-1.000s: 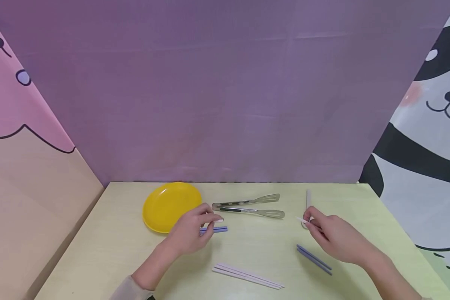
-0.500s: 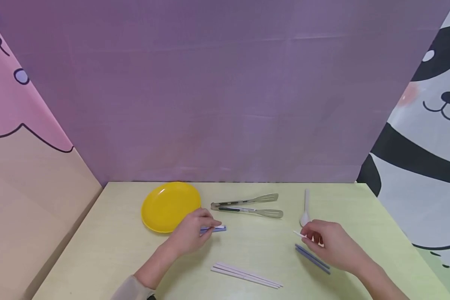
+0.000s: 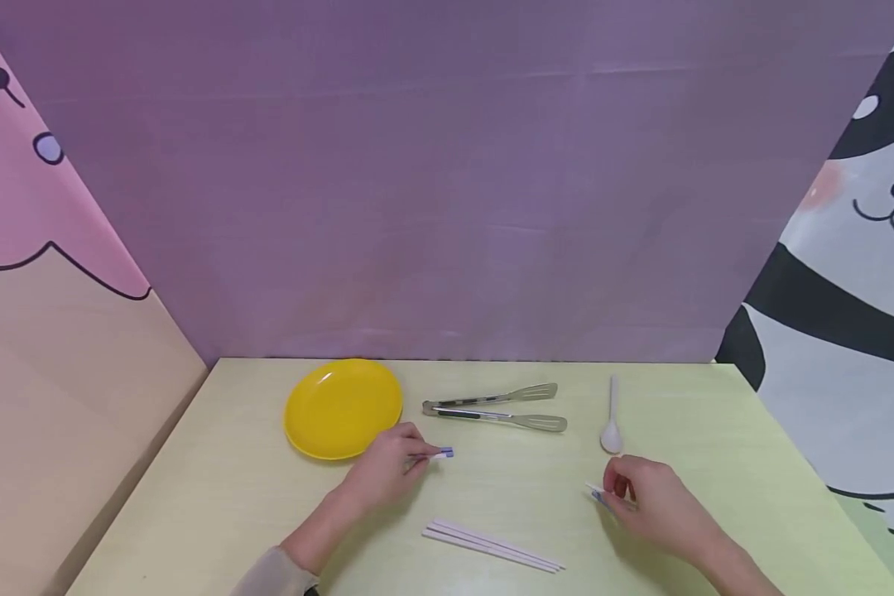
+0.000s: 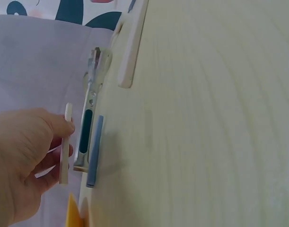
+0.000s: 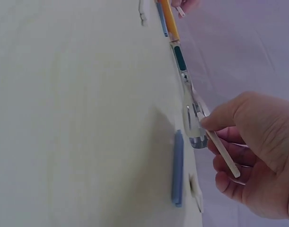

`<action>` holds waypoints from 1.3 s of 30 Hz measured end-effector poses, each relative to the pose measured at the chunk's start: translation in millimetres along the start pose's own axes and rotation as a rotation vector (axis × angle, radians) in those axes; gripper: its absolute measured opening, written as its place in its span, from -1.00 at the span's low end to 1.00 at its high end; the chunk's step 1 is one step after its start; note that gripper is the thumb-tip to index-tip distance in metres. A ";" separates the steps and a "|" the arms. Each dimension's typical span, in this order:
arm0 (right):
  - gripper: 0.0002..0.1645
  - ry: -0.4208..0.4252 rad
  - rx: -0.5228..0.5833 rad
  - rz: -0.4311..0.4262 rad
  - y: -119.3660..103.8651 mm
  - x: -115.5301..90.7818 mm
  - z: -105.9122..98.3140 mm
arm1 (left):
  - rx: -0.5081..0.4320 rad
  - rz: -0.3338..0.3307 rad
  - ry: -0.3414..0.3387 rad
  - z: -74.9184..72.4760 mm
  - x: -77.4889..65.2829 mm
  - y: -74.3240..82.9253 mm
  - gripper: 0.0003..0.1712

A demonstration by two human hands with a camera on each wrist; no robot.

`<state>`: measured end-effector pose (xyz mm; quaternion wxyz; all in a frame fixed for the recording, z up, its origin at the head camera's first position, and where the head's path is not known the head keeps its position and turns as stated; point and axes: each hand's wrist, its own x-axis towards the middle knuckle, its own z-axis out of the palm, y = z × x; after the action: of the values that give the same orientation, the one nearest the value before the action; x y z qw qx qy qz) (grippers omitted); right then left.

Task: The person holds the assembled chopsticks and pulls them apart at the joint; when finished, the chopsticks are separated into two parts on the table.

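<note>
My left hand (image 3: 387, 465) pinches a short white stick (image 4: 65, 146) between thumb and fingertips. Just beyond it on the table lie short blue sticks (image 4: 94, 151), mostly covered by the hand in the head view. On the right side, my other hand (image 3: 659, 503) pinches a second short white stick (image 5: 224, 153). A pair of blue sticks (image 5: 177, 168) lies on the table near that hand, and only their ends (image 3: 598, 497) show in the head view. Between the hands, toward the front, several long pale pink sticks (image 3: 492, 546) lie side by side.
A yellow plate (image 3: 343, 410) stands behind my left hand. Metal tongs (image 3: 495, 414) with slotted ends lie spread at the back middle. Beyond my right hand is a pale spoon (image 3: 611, 439). A purple cloth (image 3: 447, 182) hangs behind the table's back edge.
My right hand has come nearer and down, from by the spoon to over the right blue sticks. The left hand has lowered slightly over its blue sticks. Both keep their white sticks.
</note>
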<state>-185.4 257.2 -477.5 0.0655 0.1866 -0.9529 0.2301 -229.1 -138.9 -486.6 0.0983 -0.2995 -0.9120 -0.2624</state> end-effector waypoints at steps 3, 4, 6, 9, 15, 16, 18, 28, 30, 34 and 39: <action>-0.68 -0.027 -0.012 0.005 -0.1 -2.9 4.5 | 0.006 -0.022 0.008 4.0 -0.1 -0.9 -0.80; -0.68 -0.032 -0.016 0.003 -0.1 -3.9 5.8 | 0.004 -0.031 0.001 5.1 -0.1 -1.3 -0.81; -0.68 -0.039 -0.022 0.005 -0.4 -5.2 8.0 | -0.007 -0.053 -0.021 7.1 0.3 -2.3 -0.82; -0.68 -0.048 -0.043 0.016 -1.4 -7.4 11.1 | -0.017 -0.084 -0.058 9.5 1.1 -3.6 -0.83; -0.67 -0.060 -0.076 0.058 -5.2 -9.7 13.6 | 0.012 -0.107 -0.091 14.9 5.4 -6.6 -0.83; -0.68 -0.064 -0.083 0.068 -5.6 -9.4 13.6 | 0.018 -0.103 -0.091 16.2 6.2 -7.4 -0.83; -0.69 -0.082 -0.096 0.096 -5.9 -8.5 13.4 | 0.035 -0.090 -0.087 18.7 7.8 -8.8 -0.84; -0.68 -0.104 -0.118 0.100 0.2 -7.5 10.5 | 0.054 -0.076 -0.052 23.7 16.0 -4.3 -0.82; -0.67 -0.092 -0.121 0.091 -0.1 -7.4 10.3 | 0.051 -0.081 -0.050 24.4 16.9 -4.5 -0.83; -0.64 -0.046 -0.078 0.025 -4.8 -7.7 8.6 | 0.037 -0.073 -0.036 24.7 18.3 -3.4 -0.84; -0.61 -0.008 -0.004 -0.097 -15.6 -4.4 7.4 | 0.045 -0.035 -0.025 23.1 17.7 -0.4 -0.87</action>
<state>-175.6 242.4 -478.5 0.0729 0.2333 -0.9435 0.2238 -244.0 -118.0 -500.3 0.0888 -0.2846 -0.9239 -0.2397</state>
